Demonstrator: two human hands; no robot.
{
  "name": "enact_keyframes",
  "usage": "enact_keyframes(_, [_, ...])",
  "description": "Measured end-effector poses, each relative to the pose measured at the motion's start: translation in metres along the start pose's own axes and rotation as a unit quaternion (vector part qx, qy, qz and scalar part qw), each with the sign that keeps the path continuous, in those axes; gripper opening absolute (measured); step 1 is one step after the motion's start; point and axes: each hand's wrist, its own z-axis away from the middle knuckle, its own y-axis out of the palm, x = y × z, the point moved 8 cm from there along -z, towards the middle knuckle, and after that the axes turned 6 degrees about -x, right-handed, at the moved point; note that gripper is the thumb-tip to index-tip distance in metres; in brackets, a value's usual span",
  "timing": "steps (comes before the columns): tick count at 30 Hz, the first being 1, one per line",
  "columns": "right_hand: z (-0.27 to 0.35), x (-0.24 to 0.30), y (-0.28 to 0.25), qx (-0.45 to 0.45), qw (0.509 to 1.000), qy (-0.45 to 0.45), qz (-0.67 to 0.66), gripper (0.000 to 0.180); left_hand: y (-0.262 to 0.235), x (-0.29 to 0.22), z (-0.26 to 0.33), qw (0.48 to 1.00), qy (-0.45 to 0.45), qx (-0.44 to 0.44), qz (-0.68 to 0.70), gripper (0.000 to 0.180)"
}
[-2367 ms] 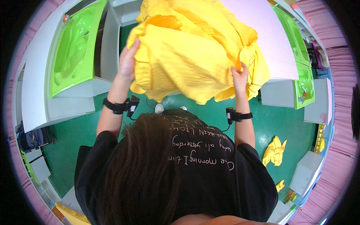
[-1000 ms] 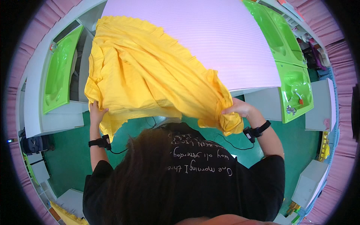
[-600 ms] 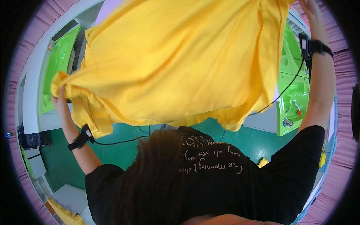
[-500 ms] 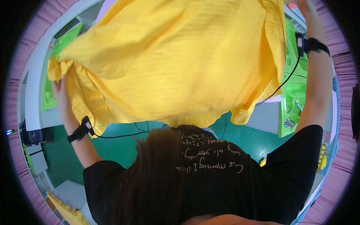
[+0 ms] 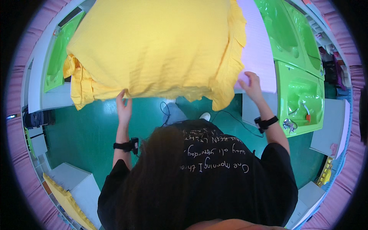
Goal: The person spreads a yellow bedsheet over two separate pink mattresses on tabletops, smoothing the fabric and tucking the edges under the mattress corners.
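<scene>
Head view: yellow cloth (image 5: 161, 46), upper centre, is touching the left hand (image 5: 124, 107), grip unclear; right hand (image 5: 252, 86) is hovering rightward, fingers released.

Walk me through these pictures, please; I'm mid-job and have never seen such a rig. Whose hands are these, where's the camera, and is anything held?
No machine here: these are a person's bare hands. Every picture comes from one wide camera on that person's head, looking down, so straight edges look bent.

A yellow cloth covers much of the pale table, its ruffled edge hanging over the near side. The left hand has its fingers at that edge; whether they pinch it is hard to tell. The right hand is open beside the cloth, holding nothing.
</scene>
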Motion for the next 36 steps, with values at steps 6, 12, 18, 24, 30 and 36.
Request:
enact_keyframes(6, [0.023,0.062,0.024,0.023,0.988,0.077,-0.129,0.037,0.094,-0.112,0.061,0.982,0.083,0.159,0.055,0.033])
enact_keyframes(12, [0.031,0.023,0.055,0.083,0.968,0.166,-0.171,0.033,0.135,-0.199,0.083,0.921,0.326,0.211,-0.039,0.035])
enact_keyframes(18, [0.022,0.017,0.023,0.034,0.854,0.253,-0.453,0.020,0.140,-0.193,0.018,0.966,0.237,0.100,-0.019,0.050])
enact_keyframes(24, [-0.006,-0.018,-0.088,-0.163,0.780,0.311,-0.519,0.025,0.178,-0.167,-0.015,0.914,0.248,0.178,-0.267,0.060])
enact_keyframes(30, [0.020,-0.049,-0.114,-0.184,0.827,0.364,-0.387,0.038,0.196,-0.156,-0.037,0.913,0.239,0.236,-0.230,0.034])
enact_keyframes(36, [0.051,-0.029,-0.052,0.030,0.616,0.508,-0.601,0.039,0.208,-0.161,-0.044,0.891,0.273,0.306,-0.195,0.022])
